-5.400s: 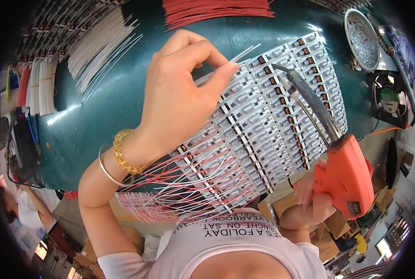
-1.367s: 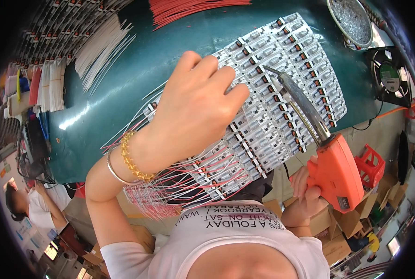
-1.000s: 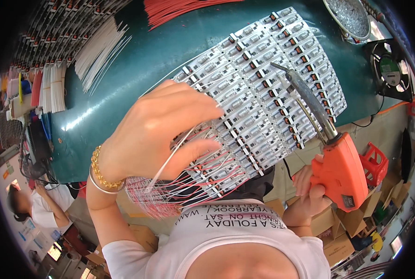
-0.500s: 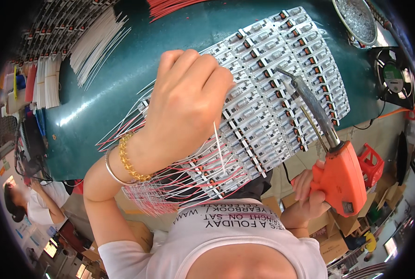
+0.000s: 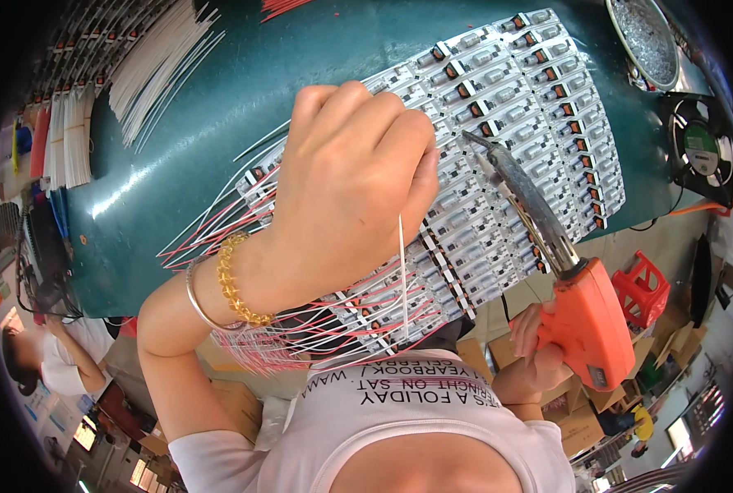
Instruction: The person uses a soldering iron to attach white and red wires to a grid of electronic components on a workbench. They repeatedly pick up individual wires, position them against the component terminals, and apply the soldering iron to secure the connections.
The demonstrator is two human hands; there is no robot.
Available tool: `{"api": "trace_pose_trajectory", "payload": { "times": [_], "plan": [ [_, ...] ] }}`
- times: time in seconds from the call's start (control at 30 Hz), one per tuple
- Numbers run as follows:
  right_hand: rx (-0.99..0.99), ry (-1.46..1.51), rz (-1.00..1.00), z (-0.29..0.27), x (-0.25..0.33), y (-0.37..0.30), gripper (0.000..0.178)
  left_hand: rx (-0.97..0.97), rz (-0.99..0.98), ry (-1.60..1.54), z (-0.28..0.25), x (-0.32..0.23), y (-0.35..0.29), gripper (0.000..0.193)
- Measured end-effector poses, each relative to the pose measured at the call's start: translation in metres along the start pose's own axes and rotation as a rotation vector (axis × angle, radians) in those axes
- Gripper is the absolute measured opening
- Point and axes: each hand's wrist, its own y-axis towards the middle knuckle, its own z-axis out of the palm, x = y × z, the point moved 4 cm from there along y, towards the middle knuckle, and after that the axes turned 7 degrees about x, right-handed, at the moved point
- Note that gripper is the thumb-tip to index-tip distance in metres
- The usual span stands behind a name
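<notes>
A large panel of small circuit boards (image 5: pixel 539 123) lies tilted across the green table, its near edge by my lap. My left hand (image 5: pixel 358 168) is closed in a pinch over its left half, and a thin white wire (image 5: pixel 404 279) sticks out below the fingers. The fingertips themselves are partly hidden behind the knuckles. From the right, my right hand (image 5: pixel 537 353) grips a red soldering gun (image 5: pixel 592 329), whose dark tip is over the panel just right of my left fingers. Red and white wires (image 5: pixel 300 329) trail from the panel's left rows.
Bundled white wires (image 5: pixel 165 78) and more boards lie at the far left, with red wires (image 5: pixel 284 6) at the back. A metal bowl (image 5: pixel 646 41) and a black fan (image 5: pixel 699 148) stand at the right. Beyond the table are a red stool (image 5: pixel 642 287), cartons and a seated person.
The soldering gun has shifted left, bringing its tip closer to my left fingers. My left hand sits slightly farther right, still pinching the white wire.
</notes>
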Motion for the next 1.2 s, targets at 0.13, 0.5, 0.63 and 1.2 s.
{"api": "trace_pose_trajectory", "payload": {
  "times": [0.13, 0.5, 0.63, 1.2],
  "plan": [
    [0.070, -0.413, 0.010, 0.000, 0.014, 0.001, 0.057, 0.013, -0.009, -0.001, 0.000, 0.000, 0.000, 0.014],
    [0.049, -0.057, -0.019, 0.002, 0.013, 0.008, 0.045, 0.021, -0.016, 0.005, -0.001, 0.000, -0.001, 0.013],
    [-0.044, 0.000, -0.011, -0.011, -0.001, 0.004, 0.053, 0.050, 0.017, 0.000, -0.005, -0.002, 0.000, 0.013],
    [0.089, 0.003, -0.236, 0.029, 0.032, 0.029, 0.059, 0.171, -0.333, 0.648, -0.091, 0.155, -0.028, 0.019]
  ]
}}
